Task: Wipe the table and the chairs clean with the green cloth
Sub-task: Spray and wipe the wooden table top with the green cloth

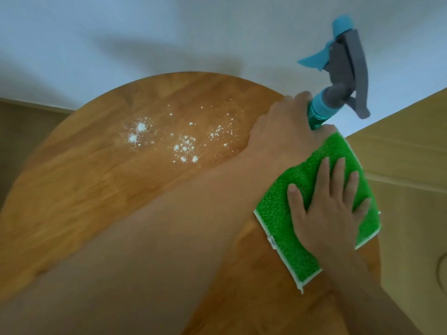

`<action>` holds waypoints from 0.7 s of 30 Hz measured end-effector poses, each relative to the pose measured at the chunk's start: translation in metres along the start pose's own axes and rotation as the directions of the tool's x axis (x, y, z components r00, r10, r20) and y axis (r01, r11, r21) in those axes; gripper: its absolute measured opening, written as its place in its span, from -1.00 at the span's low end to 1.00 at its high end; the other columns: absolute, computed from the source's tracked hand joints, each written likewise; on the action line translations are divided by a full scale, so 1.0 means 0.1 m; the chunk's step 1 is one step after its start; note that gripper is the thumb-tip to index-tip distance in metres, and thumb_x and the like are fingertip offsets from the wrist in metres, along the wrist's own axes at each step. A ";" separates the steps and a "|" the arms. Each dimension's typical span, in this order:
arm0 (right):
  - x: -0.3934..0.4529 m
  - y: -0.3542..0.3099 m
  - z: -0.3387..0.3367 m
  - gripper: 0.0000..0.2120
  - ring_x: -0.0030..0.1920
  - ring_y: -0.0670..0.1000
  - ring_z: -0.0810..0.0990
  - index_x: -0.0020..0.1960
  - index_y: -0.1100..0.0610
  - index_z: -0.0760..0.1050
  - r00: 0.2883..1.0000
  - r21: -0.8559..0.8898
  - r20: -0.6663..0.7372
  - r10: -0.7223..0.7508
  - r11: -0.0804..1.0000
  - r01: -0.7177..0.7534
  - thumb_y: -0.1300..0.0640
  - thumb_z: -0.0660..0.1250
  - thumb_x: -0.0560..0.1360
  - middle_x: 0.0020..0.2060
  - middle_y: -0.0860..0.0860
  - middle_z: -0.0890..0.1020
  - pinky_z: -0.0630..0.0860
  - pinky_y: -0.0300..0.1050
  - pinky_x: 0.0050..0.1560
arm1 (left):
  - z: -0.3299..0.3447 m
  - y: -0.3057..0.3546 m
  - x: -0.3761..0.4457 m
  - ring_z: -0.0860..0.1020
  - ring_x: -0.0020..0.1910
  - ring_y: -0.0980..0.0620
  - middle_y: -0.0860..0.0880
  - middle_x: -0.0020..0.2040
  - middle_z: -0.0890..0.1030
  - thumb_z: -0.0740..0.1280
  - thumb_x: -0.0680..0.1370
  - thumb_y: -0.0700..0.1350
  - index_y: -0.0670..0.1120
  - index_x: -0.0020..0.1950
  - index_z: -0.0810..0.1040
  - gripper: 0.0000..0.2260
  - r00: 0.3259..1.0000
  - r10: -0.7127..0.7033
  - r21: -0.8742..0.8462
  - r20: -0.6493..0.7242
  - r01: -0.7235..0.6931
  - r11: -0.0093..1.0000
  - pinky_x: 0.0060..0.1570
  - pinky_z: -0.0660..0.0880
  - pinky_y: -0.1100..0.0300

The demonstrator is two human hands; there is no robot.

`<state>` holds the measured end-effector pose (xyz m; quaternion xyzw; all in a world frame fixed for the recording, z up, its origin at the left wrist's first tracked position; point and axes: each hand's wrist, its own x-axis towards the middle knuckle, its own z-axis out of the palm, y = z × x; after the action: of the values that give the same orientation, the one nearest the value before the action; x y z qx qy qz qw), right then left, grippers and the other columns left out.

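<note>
No text can be read; the small white tag point(271, 242) on the green cloth point(290, 228) is too blurred.

bare table point(72, 189) left, spray bottle point(338, 93) right

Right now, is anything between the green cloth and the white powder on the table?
Yes. The left forearm crosses the table between the green cloth and the white powder, as the left hand grips the spray bottle.
</note>
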<state>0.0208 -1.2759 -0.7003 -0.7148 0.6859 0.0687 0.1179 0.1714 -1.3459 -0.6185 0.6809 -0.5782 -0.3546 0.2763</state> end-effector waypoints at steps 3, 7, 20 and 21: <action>0.05 0.01 -0.01 -0.23 0.54 0.20 -0.15 0.56 0.00 -0.22 1.000 -0.014 -0.027 -0.011 1.000 0.011 -0.42 -0.28 0.50 0.57 0.05 -0.13 -0.10 0.44 0.41 | -0.01 -0.03 0.00 0.56 -0.17 0.02 0.01 -0.13 0.59 0.34 0.52 0.09 -0.05 0.14 0.47 -0.70 0.994 0.049 -0.020 -0.099 -0.051 0.999 -0.12 0.53 0.04; 0.22 -0.26 -0.07 -0.21 0.53 0.25 -0.16 0.56 0.03 -0.23 0.998 -0.043 0.014 -0.068 0.997 0.069 -0.43 -0.32 0.49 0.57 0.09 -0.13 -0.13 0.48 0.38 | -0.41 -0.14 -0.01 0.51 -0.26 0.21 0.13 -0.25 0.53 0.36 0.51 0.08 0.04 -0.03 0.43 -0.82 0.971 0.051 -0.052 -0.233 -0.065 0.997 -0.22 0.49 0.29; 0.43 -2.41 0.08 -0.20 0.51 0.28 -0.29 0.57 0.03 -0.24 0.813 -0.094 0.035 -0.581 0.808 0.581 -0.42 -0.34 0.47 0.56 0.09 -0.24 -0.27 0.49 0.35 | -2.01 -1.06 -0.76 0.55 -0.24 0.25 0.13 -0.22 0.60 0.39 0.46 0.06 0.01 -0.01 0.56 -0.82 0.823 -0.255 -0.085 -0.507 0.247 0.965 -0.27 0.46 0.40; 0.35 -2.61 0.11 -0.20 0.51 0.27 -0.30 0.57 0.03 -0.21 0.791 -0.089 0.041 -0.610 0.786 0.611 -0.41 -0.32 0.48 0.56 0.09 -0.23 -0.29 0.49 0.34 | -2.07 -1.13 -0.83 0.56 -0.23 0.24 0.12 -0.21 0.61 0.39 0.46 0.06 0.00 -0.01 0.56 -0.81 0.814 -0.267 -0.093 -0.516 0.256 0.962 -0.24 0.49 0.36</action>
<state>0.2835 -1.2983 -0.7009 -0.9026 0.4134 0.0639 0.1020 0.3983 -1.2508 -0.5705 0.8217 -0.3785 -0.1958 0.3784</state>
